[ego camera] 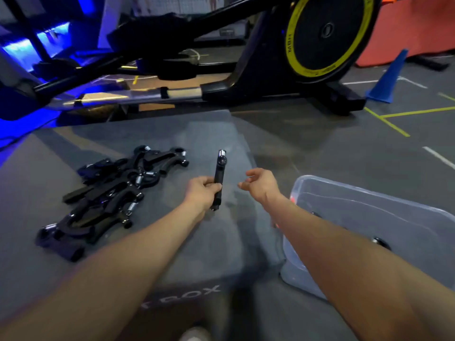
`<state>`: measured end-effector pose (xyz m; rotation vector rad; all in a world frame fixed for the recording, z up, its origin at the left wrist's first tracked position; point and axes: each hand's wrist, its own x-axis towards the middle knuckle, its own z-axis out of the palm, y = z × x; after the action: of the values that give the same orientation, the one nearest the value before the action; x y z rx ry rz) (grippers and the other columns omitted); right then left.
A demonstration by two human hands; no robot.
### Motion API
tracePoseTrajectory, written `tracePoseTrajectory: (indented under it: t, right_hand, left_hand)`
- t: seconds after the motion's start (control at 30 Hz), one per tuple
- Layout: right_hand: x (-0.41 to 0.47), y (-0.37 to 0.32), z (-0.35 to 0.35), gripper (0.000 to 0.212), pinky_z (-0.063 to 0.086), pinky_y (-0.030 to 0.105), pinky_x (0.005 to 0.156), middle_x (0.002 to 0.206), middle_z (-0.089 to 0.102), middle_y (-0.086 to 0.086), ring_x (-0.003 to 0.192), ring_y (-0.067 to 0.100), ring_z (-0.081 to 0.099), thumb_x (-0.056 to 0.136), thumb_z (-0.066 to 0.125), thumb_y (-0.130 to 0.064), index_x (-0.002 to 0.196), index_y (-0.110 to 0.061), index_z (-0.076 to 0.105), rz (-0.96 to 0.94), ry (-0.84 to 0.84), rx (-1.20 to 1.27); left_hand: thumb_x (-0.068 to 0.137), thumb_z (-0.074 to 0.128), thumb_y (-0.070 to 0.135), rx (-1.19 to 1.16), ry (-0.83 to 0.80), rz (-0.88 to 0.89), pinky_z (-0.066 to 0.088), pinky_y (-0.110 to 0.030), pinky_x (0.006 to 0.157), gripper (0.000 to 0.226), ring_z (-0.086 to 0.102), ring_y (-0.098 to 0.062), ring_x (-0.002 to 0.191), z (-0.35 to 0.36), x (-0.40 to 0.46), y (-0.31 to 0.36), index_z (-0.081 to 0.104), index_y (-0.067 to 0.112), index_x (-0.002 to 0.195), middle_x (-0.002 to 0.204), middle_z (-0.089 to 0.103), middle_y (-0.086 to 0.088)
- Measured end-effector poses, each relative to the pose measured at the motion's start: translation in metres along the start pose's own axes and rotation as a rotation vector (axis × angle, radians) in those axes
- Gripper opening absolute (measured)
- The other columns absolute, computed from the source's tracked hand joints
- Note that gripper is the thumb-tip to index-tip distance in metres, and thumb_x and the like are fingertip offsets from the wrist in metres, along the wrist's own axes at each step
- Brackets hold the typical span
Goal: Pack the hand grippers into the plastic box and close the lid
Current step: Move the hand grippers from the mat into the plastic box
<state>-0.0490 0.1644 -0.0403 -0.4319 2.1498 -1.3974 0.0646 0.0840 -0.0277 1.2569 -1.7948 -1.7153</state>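
One hand gripper (218, 179) stands clenched in our left hand (202, 191); our right hand (259, 183) hangs released between it and the plastic box (384, 205); left of it, the gripper pile (108, 193).

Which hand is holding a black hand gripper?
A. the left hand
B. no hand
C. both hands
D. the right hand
A: the left hand grips the black hand gripper, while the right hand beside it holds nothing.
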Motion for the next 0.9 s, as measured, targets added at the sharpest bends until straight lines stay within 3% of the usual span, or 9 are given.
tracePoseTrajectory:
  t: [0.13,0.27,0.33,0.43,0.53,0.67,0.77,0.83,0.9]
  right_hand:
    - [-0.015,0.003,-0.048,0.053,0.042,0.027,0.092,0.107,0.057,0.011,0.097,0.019,0.054,0.081,0.070,-0.004,0.130,-0.001,0.049,-0.044,0.037,0.034]
    - [-0.029,0.008,-0.089,0.061,0.045,0.032,0.096,0.132,0.054,0.014,0.118,0.028,0.055,0.082,0.067,-0.001,0.138,-0.003,0.042,-0.049,0.055,0.072]
    - [-0.034,0.016,-0.110,0.058,0.053,0.032,0.079,0.127,0.057,0.012,0.105,0.028,0.059,0.083,0.065,0.003,0.137,-0.002,0.044,-0.042,0.065,0.114]
    - [-0.042,0.030,-0.140,0.046,0.049,0.024,0.057,0.102,0.057,0.009,0.079,0.023,0.053,0.083,0.062,0.009,0.127,0.000,0.053,-0.053,0.099,0.108]
    - [-0.045,0.043,-0.164,0.047,0.050,0.026,0.061,0.096,0.058,0.003,0.082,0.023,0.053,0.082,0.061,0.011,0.127,-0.003,0.054,-0.029,0.173,0.151]
    - [-0.047,0.063,-0.188,0.041,0.052,0.027,0.058,0.081,0.059,0.000,0.076,0.025,0.055,0.084,0.058,0.010,0.122,-0.005,0.057,0.014,0.196,0.145]
    - [-0.042,0.077,-0.197,0.034,0.053,0.024,0.051,0.086,0.064,0.008,0.065,0.023,0.058,0.078,0.060,0.012,0.106,-0.008,0.064,0.039,0.199,0.024]
    - [-0.037,0.087,-0.197,0.035,0.056,0.034,0.063,0.086,0.068,0.008,0.069,0.025,0.063,0.073,0.065,0.010,0.105,-0.004,0.067,0.084,0.216,-0.046]
    - [-0.034,0.095,-0.197,0.036,0.059,0.041,0.076,0.088,0.070,0.008,0.078,0.025,0.067,0.071,0.069,0.007,0.105,-0.005,0.068,0.137,0.226,-0.081]
  left_hand:
    - [0.091,0.049,-0.003,-0.141,-0.123,0.021,0.046,-0.026,0.063,0.029,0.054,-0.013,0.065,0.036,-0.012,0.019,0.055,-0.006,0.119,0.096,0.060,-0.013]
    - [0.094,0.042,-0.004,-0.276,-0.293,-0.003,0.047,-0.027,0.079,0.031,0.057,-0.015,0.071,0.074,-0.024,0.029,0.052,-0.010,0.123,0.063,0.069,0.000]
    - [0.094,0.039,-0.005,-0.326,-0.349,-0.010,0.048,-0.029,0.081,0.031,0.058,-0.018,0.072,0.096,-0.030,0.032,0.050,-0.011,0.124,0.058,0.069,0.000]
    - [0.095,0.037,-0.006,-0.362,-0.451,-0.007,0.053,-0.027,0.075,0.034,0.062,-0.016,0.072,0.127,-0.041,0.038,0.049,-0.008,0.126,0.060,0.071,0.002]
    - [0.095,0.036,-0.006,-0.354,-0.527,-0.018,0.056,-0.021,0.065,0.035,0.063,-0.015,0.074,0.155,-0.047,0.039,0.048,-0.006,0.127,0.077,0.068,-0.006]
    - [0.095,0.034,-0.007,-0.322,-0.568,-0.031,0.050,-0.030,0.083,0.036,0.059,-0.019,0.082,0.185,-0.048,0.032,0.046,-0.006,0.129,0.088,0.061,-0.009]
    - [0.096,0.034,-0.007,-0.245,-0.598,-0.031,0.054,-0.022,0.075,0.036,0.059,-0.015,0.080,0.197,-0.047,0.021,0.047,-0.004,0.129,0.091,0.062,-0.009]
    - [0.095,0.036,-0.006,-0.133,-0.600,-0.006,0.054,-0.019,0.074,0.035,0.059,-0.015,0.081,0.200,-0.045,0.014,0.047,-0.004,0.129,0.104,0.062,-0.014]
    - [0.095,0.041,-0.005,0.034,-0.585,0.075,0.050,-0.023,0.088,0.036,0.059,-0.019,0.093,0.201,-0.041,0.007,0.049,-0.003,0.129,0.118,0.061,-0.019]
